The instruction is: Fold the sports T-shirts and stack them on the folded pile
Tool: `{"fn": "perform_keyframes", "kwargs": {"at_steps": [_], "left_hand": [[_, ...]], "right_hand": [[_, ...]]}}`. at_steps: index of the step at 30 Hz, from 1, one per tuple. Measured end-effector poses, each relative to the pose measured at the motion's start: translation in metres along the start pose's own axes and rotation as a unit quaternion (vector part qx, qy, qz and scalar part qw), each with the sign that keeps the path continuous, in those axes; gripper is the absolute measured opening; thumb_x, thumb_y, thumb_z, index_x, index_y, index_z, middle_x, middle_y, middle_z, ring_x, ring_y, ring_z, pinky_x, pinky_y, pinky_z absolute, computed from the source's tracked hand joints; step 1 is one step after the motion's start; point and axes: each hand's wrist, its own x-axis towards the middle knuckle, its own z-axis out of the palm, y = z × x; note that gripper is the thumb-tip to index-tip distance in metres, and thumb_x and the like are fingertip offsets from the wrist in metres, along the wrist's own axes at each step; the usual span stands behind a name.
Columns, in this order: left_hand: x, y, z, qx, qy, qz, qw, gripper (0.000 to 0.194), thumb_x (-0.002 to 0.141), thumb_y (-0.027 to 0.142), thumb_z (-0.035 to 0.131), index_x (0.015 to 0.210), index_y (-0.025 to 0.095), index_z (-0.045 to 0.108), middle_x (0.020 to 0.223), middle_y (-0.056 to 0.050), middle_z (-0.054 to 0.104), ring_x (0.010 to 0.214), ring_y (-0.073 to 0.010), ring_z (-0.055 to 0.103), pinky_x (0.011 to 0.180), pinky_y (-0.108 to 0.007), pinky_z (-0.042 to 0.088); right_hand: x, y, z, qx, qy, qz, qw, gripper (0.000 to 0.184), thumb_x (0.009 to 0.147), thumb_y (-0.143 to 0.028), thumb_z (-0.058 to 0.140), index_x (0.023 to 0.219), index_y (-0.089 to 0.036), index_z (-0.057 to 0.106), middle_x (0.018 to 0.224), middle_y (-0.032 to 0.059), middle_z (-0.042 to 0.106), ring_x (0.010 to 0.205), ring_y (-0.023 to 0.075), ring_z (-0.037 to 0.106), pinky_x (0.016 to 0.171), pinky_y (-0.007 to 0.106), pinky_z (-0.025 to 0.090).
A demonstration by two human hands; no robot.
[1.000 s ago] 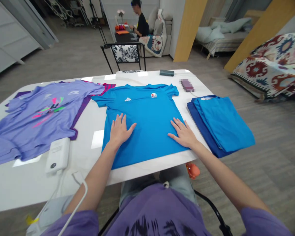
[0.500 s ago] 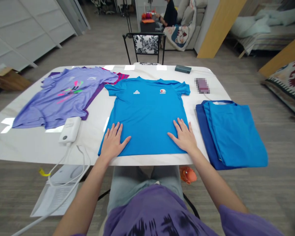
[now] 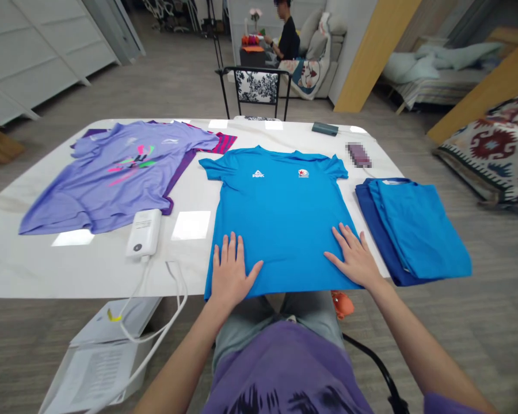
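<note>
Lying flat, front up, the blue T-shirt (image 3: pixel 285 215) is on the white table (image 3: pixel 21 270), collar at far side, hem by near edge. Left hand (image 3: pixel 231 276) rests palm down on its lower left, right hand (image 3: pixel 354 256) on its lower right; both have fingers spread, gripping nothing. Fabric looks light, soft, limp, maybe a bit slippery, not fragile; likely creases if pushed. Best holds: hem corners or shoulder seams, pinched through both layers. Back layer hidden; hem parts covered by hands, overhang hard to judge. Lavender shirt (image 3: pixel 99 190) mostly covers darker purple clothing; folded blue clothing (image 3: pixel 431 236) partly hides a navy layer. Pixelated object (image 3: pixel 359 155) unreadable, print on white device (image 3: pixel 144 233) too small. Both upper arms cut off.
</note>
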Motion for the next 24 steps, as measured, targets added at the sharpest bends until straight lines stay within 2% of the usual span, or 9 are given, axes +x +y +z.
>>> {"fn": "perform_keyframes", "kwargs": {"at_steps": [3,5,7,9,12,15,17,20,24], "left_hand": [[-0.027,0.005,-0.008,-0.013,-0.019,0.005,1.0,0.108,0.109,0.081,0.045,0.189,0.015,0.014,0.191,-0.02,0.019,0.179,-0.0451,0.02,0.144,-0.074,0.025],[-0.026,0.001,-0.018,-0.026,-0.041,0.0,0.999,0.107,0.109,0.082,0.043,0.188,0.015,0.019,0.189,-0.023,0.028,0.176,-0.0479,0.029,0.138,-0.076,0.034],[-0.001,-0.01,-0.028,-0.039,-0.044,-0.009,0.998,0.101,0.11,0.08,0.041,0.188,0.018,0.023,0.185,-0.024,0.038,0.173,-0.0481,0.037,0.133,-0.076,0.04],[0.044,-0.022,-0.035,-0.046,-0.027,-0.014,0.998,0.095,0.112,0.077,0.039,0.187,0.02,0.027,0.184,-0.022,0.042,0.173,-0.0458,0.036,0.136,-0.072,0.038],[0.12,-0.036,-0.027,-0.064,-0.009,-0.024,0.998,0.089,0.114,0.074,0.037,0.184,0.018,0.034,0.185,-0.021,0.04,0.177,-0.0437,0.029,0.142,-0.07,0.029],[0.169,-0.04,-0.004,-0.087,-0.026,-0.027,0.996,0.089,0.115,0.072,0.036,0.182,0.014,0.038,0.187,-0.02,0.037,0.178,-0.0433,0.025,0.144,-0.068,0.025],[0.178,-0.038,0.012,-0.082,-0.028,-0.009,0.996,0.088,0.115,0.07,0.036,0.183,0.015,0.037,0.188,-0.018,0.036,0.179,-0.0421,0.023,0.146,-0.067,0.021],[0.173,-0.035,0.027,-0.06,-0.002,0.009,0.998,0.087,0.115,0.07,0.037,0.186,0.02,0.031,0.19,-0.014,0.033,0.181,-0.0393,0.019,0.148,-0.065,0.015],[0.169,-0.033,0.03,-0.044,0.013,0.002,0.999,0.088,0.114,0.07,0.039,0.188,0.024,0.025,0.191,-0.011,0.03,0.181,-0.0366,0.017,0.149,-0.064,0.015]], "right_hand": [[-0.028,-0.005,-0.001,-0.009,-0.007,0.015,1.0,0.099,0.106,-0.081,0.047,0.19,-0.039,0.013,0.193,0.0028,0.017,0.179,0.0372,0.021,0.148,0.07,0.01],[-0.037,-0.006,-0.002,-0.001,-0.015,0.021,1.0,0.102,0.105,-0.083,0.05,0.19,-0.04,0.013,0.193,0.0034,0.018,0.179,0.0387,0.022,0.147,0.072,0.009],[-0.033,-0.008,-0.004,0.026,-0.019,0.036,0.999,0.097,0.107,-0.08,0.047,0.189,-0.04,0.015,0.192,0.0046,0.023,0.178,0.0397,0.025,0.146,0.075,0.009],[-0.011,-0.011,-0.007,0.062,-0.005,0.059,0.996,0.086,0.112,-0.075,0.036,0.189,-0.039,0.019,0.189,0.0061,0.034,0.176,0.0385,0.031,0.145,0.076,0.012],[0.058,-0.016,-0.015,0.097,0.024,0.053,0.994,0.082,0.115,-0.073,0.029,0.186,-0.033,0.031,0.182,0.01,0.047,0.174,0.0365,0.037,0.145,0.072,0.019],[0.162,-0.019,-0.018,0.104,0.035,0.012,0.994,0.083,0.116,-0.075,0.028,0.181,-0.025,0.043,0.181,0.0135,0.05,0.172,0.0357,0.042,0.145,0.067,0.023],[0.235,-0.017,-0.014,0.1,0.037,0.008,0.994,0.082,0.118,-0.072,0.025,0.178,-0.021,0.046,0.181,0.0144,0.049,0.17,0.0334,0.043,0.145,0.063,0.025],[0.326,-0.008,-0.004,0.076,0.022,0.035,0.996,0.081,0.119,-0.068,0.023,0.179,-0.019,0.045,0.183,0.0155,0.045,0.173,0.0323,0.039,0.145,0.063,0.023],[0.403,0.016,0.012,0.044,-0.032,0.053,0.997,0.081,0.119,-0.071,0.029,0.182,-0.022,0.042,0.189,0.0127,0.033,0.178,0.034,0.027,0.146,0.067,0.013]]}}
